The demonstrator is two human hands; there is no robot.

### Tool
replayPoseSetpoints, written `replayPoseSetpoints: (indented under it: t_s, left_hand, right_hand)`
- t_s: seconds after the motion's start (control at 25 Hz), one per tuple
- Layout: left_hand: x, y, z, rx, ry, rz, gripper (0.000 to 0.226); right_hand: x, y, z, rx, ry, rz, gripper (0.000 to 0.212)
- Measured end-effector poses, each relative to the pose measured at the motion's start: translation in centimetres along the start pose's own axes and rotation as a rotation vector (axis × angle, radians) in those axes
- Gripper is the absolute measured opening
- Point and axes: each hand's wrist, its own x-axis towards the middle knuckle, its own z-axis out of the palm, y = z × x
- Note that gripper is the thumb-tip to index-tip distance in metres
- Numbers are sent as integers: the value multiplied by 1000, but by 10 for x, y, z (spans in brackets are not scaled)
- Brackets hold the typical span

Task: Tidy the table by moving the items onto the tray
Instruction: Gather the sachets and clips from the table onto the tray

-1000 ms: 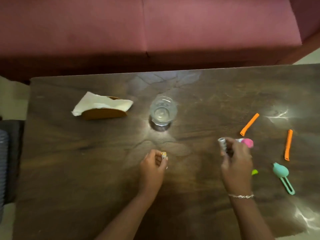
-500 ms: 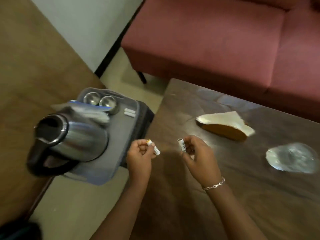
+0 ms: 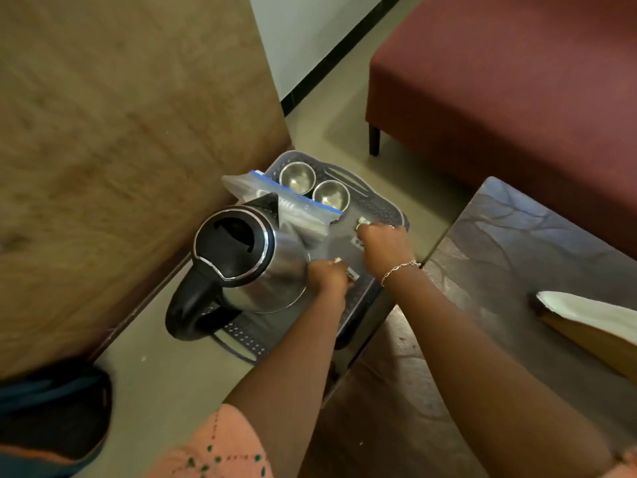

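Fingers (image 3: 336,270) of the left hand (image 3: 329,276) are curled shut around a small battery (image 3: 337,260) whose tip pokes out just above the knuckles, low over the grey tray (image 3: 379,208). At the far left of that tray stands a steel kettle (image 3: 255,257) with its black handle hanging over the near edge; behind it lies a clear zip bag (image 3: 296,208), then two small steel bowls (image 3: 313,186) side by side at the far end. Right of the left hand, the right hand (image 3: 384,246), with a bracelet (image 3: 400,270) at the wrist, is closed on a second battery (image 3: 362,221) over the tray's right side. Two more batteries (image 3: 358,243) seem to lie on the tray floor between the hands. Farther right is the dark surface (image 3: 517,243) with a napkin holder (image 3: 593,322).
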Motion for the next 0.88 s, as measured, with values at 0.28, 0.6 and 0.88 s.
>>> replayPoseSetpoints:
  t_s: [0.28,0.6,0.88]
  left_hand:
    - [31,2,19,34,-85,-67,6]
    - [9,14,27,-16,-160,-61,27]
    - [-5,18,23,110,-223,-9,24]
  right_hand:
    - [28,12,26,70,-58,-19,21]
    - [3,38,4,374,358,85,26]
    - [-43,58,1,399,472,186,27]
